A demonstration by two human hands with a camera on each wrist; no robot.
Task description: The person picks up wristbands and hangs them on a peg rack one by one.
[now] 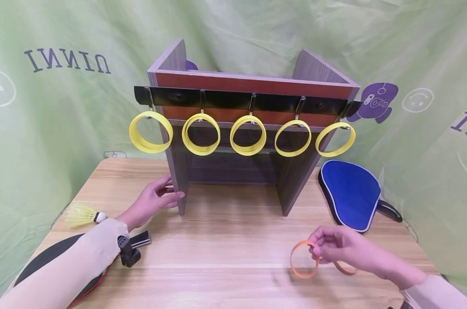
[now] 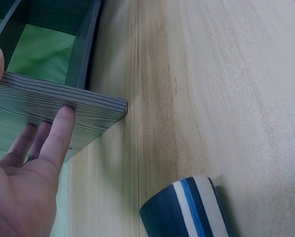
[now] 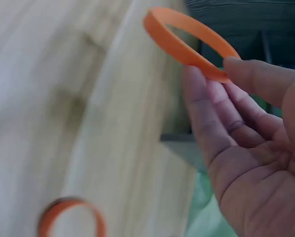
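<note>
My left hand (image 1: 156, 199) grips the lower front edge of the left side panel of a grey wooden shelf (image 1: 175, 171), thumb on one face and fingers on the other. In the left wrist view, the thumb and fingers stand on either side of the panel end (image 2: 63, 94). To the right, above the table, my right hand (image 1: 334, 246) pinches an orange ring (image 1: 304, 276) between thumb and fingertips. A second orange ring (image 1: 345, 270) lies on the table, partly hidden by that hand. Several yellow rings (image 1: 150, 148) hang from hooks on a black strip (image 1: 229, 98) across the shelf's front.
A blue paddle case (image 1: 349, 193) with a black handle lies right of the shelf. On the left are a yellow shuttlecock (image 1: 82, 216) and a table tennis paddle (image 1: 47, 253), partly covered by the left forearm. Green printed cloth (image 1: 82, 94) hangs behind the wooden table (image 1: 218, 240).
</note>
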